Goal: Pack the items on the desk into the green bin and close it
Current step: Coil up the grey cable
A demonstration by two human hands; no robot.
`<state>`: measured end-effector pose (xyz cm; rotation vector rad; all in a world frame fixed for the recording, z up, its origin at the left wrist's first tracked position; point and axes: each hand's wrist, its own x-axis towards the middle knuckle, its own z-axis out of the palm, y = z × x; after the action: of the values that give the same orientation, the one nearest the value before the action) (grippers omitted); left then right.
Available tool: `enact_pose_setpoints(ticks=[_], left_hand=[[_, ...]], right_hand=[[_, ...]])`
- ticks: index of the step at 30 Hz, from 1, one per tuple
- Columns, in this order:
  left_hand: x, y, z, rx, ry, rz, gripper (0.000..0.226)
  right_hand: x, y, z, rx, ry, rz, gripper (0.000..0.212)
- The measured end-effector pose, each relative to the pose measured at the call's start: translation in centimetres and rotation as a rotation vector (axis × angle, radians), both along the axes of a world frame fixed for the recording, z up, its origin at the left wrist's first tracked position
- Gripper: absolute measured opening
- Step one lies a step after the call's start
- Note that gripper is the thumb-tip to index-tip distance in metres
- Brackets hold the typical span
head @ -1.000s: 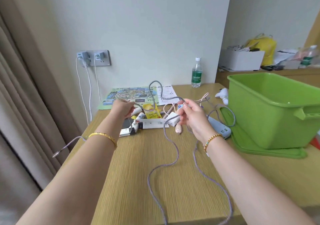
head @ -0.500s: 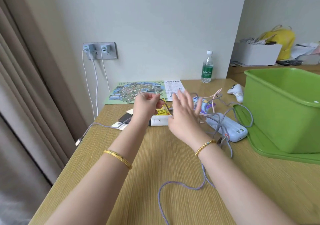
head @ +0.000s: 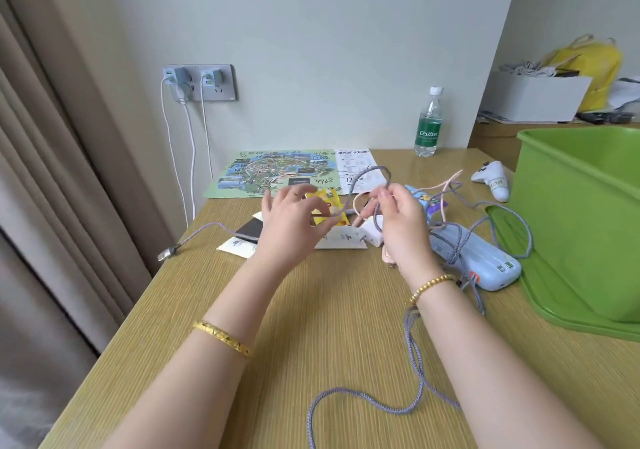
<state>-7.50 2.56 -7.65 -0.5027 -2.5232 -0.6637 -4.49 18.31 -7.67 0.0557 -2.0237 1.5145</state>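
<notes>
Right hand (head: 398, 220) is pinching a loop of the purple braided cable (head: 372, 171) between thumb and fingertips, raised above the desk (head: 311, 310). Left hand (head: 291, 227) is hovering beside it with its fingers spread and loosely curved; a strand of the cable is running across its fingertips, but whether it is gripping it I cannot tell, since the hand is blurred.

Compared with half a second ago, the right hand was flat and spread, and is now closing on the cable with a loop standing up over it; the left hand was pinching and is now loosening. Looks like coiling is in progress, with the grip passing to the right.

The cable's slack is trailing down past the right wrist and off the near desk edge; its USB plug (head: 168, 253) is lying near the left edge. Another stretch is draping over the light-blue power bank (head: 485, 261).

Green bin (head: 581, 220) is standing open at right on its green lid (head: 554, 296); nothing is visibly packed yet. Yellow packet (head: 329, 209), white charger (head: 370, 234), pink cable (head: 446, 185), white game controller (head: 491, 180) and map leaflet (head: 273, 171) are all out on the desk, so packing is at an early stage.
</notes>
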Motion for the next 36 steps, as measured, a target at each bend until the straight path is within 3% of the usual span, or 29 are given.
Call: enact_pose_setpoints(ticks=[3, 5, 8, 10, 11, 14, 17, 21, 23, 28, 32, 34, 36], left_hand=[[-0.6, -1.8, -0.2, -0.108, 0.064, 0.151, 0.020], [-0.5, -2.8, 0.7, 0.043, 0.079, 0.177, 0.023], [0.5, -2.6, 2.3, 0.334, -0.065, -0.008, 0.026], [1.4, -1.9, 3.3, 0.405, -0.156, -0.107, 0.027], [1.8, -1.7, 3.6, 0.433, -0.189, -0.135, 0.026], [2.2, -1.3, 3.9, 0.433, -0.193, -0.081, 0.023], [2.2, -1.4, 3.9, 0.459, -0.177, -0.022, 0.023], [2.7, -1.3, 4.7, 0.686, -0.175, -0.142, 0.024], [3.1, -1.5, 5.1, 0.780, -0.232, -0.303, 0.024], [3.8, -1.7, 4.5, 0.653, -0.439, -0.526, 0.034], [3.9, -1.1, 4.2, 1.108, -0.570, -0.764, 0.040], [3.6, -1.0, 4.2, 1.319, -0.584, -0.773, 0.038], [3.3, -0.9, 3.9, 1.365, -0.587, -0.702, 0.038]], right_hand=[[-0.1, 0.9, 0.3, -0.133, -0.021, -0.075, 0.028], [-0.3, 1.2, 0.2, -0.168, -0.065, -0.106, 0.026], [-0.5, 1.3, 0.0, -0.116, -0.177, -0.132, 0.024], [-0.5, 1.3, -0.3, 0.001, -0.277, -0.172, 0.027], [-0.4, 1.4, -0.3, 0.075, -0.287, -0.220, 0.040], [0.8, 0.6, 0.7, 0.234, -0.013, -0.289, 0.062], [2.4, -1.3, 1.8, 0.427, 0.193, -0.135, 0.050], [3.0, -2.9, 1.6, 0.775, 0.162, -0.022, 0.029], [3.1, -2.6, 1.4, 0.693, 0.195, -0.020, 0.029], [3.2, -0.9, 2.5, 0.276, 0.313, -0.213, 0.030], [3.2, -0.6, 2.6, 0.252, 0.291, -0.146, 0.022], [3.0, -0.8, 2.1, 0.307, 0.242, -0.143, 0.019], [2.8, -0.7, 1.8, 0.313, 0.199, -0.175, 0.018]])
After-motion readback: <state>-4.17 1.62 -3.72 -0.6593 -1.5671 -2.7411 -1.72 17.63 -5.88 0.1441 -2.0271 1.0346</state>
